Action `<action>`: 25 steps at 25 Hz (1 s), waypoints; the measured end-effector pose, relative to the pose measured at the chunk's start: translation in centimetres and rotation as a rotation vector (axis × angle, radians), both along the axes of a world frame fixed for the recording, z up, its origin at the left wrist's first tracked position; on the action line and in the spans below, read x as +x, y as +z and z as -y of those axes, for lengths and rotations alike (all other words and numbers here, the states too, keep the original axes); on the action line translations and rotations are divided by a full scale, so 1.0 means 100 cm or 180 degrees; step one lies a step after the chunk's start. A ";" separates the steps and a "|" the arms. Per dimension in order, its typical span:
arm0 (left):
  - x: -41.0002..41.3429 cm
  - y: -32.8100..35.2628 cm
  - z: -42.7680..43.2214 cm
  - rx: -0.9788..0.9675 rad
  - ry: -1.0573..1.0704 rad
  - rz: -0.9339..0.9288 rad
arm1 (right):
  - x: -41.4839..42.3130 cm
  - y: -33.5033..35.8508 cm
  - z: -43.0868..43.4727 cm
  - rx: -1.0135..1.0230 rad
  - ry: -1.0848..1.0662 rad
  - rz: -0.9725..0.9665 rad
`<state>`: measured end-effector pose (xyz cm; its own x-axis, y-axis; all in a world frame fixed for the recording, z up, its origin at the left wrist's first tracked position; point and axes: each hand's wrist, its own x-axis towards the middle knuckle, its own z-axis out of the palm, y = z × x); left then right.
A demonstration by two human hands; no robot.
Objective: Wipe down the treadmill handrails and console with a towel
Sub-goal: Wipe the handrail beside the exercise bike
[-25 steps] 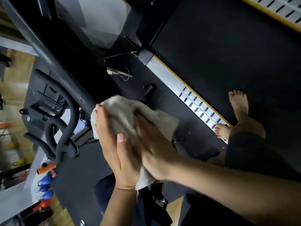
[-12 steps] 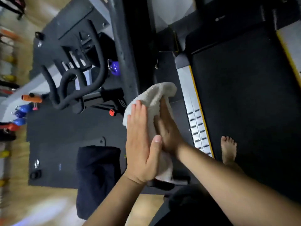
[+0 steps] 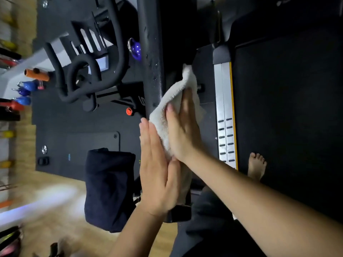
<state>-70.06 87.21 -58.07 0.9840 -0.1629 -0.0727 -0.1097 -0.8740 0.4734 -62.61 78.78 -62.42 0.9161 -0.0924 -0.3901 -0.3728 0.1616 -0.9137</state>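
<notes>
Head | left hand (image 3: pixel 157 175), right hand (image 3: pixel 182 130): flat, fingers straight, pressing towel (image 3: pixel 172 102) around handrail (image 3: pixel 151 52)

Handrail hemmed on one side, open on the other

The exercise bike's handlebars (image 3: pixel 92 58) and a blue kettlebell (image 3: pixel 136 50) crowd the dark handrail (image 3: pixel 151 52) on one side; toward the treadmill belt (image 3: pixel 287 108) and ribbed side rail (image 3: pixel 223 108), room lies open.

Both hands press a white towel (image 3: pixel 174 108) between flat palms, wrapped over a dark handrail (image 3: pixel 151 52) that runs up beyond the fingertips. The left hand (image 3: pixel 157 169) lies with straight fingers on the towel's outer side; the right hand (image 3: pixel 182 130) presses the other side. A bare foot (image 3: pixel 257 166) stands on the treadmill belt (image 3: pixel 287 108) right of the hands; a dark folded cloth (image 3: pixel 109 188) lies left.
</notes>
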 end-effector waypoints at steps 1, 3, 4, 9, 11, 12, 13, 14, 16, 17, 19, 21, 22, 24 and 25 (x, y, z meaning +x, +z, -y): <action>0.003 0.000 0.000 0.0077 -0.0036 0.0031 | -0.010 -0.010 -0.002 0.0154 0.0090 -0.0176; 0.007 0.000 0.001 0.0122 -0.0023 0.0031 | -0.048 -0.015 -0.001 0.0629 0.0175 -0.0513; 0.009 -0.001 0.000 0.0092 -0.0016 0.0042 | -0.058 -0.008 0.003 0.0814 0.0232 -0.0550; 0.011 -0.001 0.000 0.0060 -0.0124 0.0088 | 0.000 -0.005 0.000 0.0201 -0.0122 0.0407; 0.009 0.000 0.000 0.0009 -0.0100 0.0080 | 0.007 -0.023 0.000 0.0299 -0.0150 0.0122; 0.010 -0.001 -0.001 -0.0025 -0.0105 0.0097 | -0.002 -0.030 -0.002 0.0357 -0.0052 -0.0163; 0.009 -0.001 -0.002 -0.0043 -0.0120 0.0092 | -0.023 -0.028 -0.006 0.0388 0.0055 -0.0380; 0.008 -0.002 -0.003 -0.0074 -0.0147 0.0097 | -0.043 -0.018 -0.006 0.0264 0.0144 -0.0318; 0.009 -0.003 -0.005 -0.0209 -0.0159 0.0131 | -0.063 0.000 -0.011 -0.0017 0.0063 0.0157; 0.010 -0.003 -0.006 -0.0298 -0.0173 0.0145 | -0.056 0.005 -0.011 -0.0023 -0.0066 0.0342; 0.010 -0.005 -0.008 -0.0390 -0.0229 0.0134 | -0.015 0.010 -0.001 0.0182 -0.0250 0.0448; 0.009 -0.007 -0.009 -0.0271 -0.0180 0.0140 | 0.019 0.002 0.003 0.0209 -0.0376 0.0321; 0.010 -0.009 -0.010 -0.0226 -0.0166 0.0185 | 0.021 -0.007 0.000 0.0244 -0.0416 0.0150; 0.010 -0.008 -0.010 -0.0219 -0.0211 0.0309 | -0.014 -0.013 -0.009 0.0595 -0.0352 -0.0740; 0.010 -0.009 -0.009 -0.0232 -0.0269 0.0352 | -0.040 -0.010 -0.011 0.0713 -0.0357 -0.1056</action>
<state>-69.07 88.15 -58.95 0.9679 -0.2463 0.0503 -0.2363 -0.8233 0.5162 -66.62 79.91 -63.38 0.7264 -0.0636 -0.6843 -0.6099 0.3991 -0.6846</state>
